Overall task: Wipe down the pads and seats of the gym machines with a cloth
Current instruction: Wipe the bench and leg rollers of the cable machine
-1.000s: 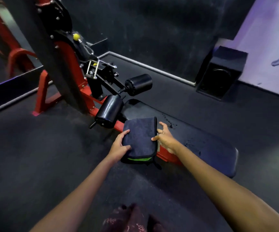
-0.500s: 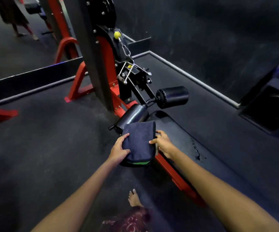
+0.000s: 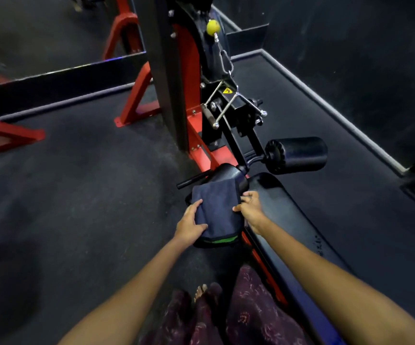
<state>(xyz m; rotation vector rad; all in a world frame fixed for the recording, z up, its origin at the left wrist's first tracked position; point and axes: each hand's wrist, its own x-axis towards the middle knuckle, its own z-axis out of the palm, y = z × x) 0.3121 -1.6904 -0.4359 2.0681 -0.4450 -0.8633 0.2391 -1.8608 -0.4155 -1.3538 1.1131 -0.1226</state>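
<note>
A folded dark blue cloth (image 3: 217,207) with a green edge lies over the near side of the black left roller pad (image 3: 228,173) of a red-framed machine. My left hand (image 3: 191,224) grips the cloth's left side, thumb across its lower part. My right hand (image 3: 251,210) holds its right edge with curled fingers. The long black bench pad (image 3: 298,225) runs under my right forearm. A second roller pad (image 3: 298,155) sticks out to the right, bare.
The machine's red and black upright (image 3: 184,70) rises just behind the pads, with a metal cable handle (image 3: 228,105) and a yellow ball stop (image 3: 213,27). Red frame feet (image 3: 9,135) stand on the dark floor at left. A low wall edge (image 3: 338,113) runs at right.
Both hands have carried the cloth forward from the bench's end up onto the left roller pad. My view has moved closer to the machine.
</note>
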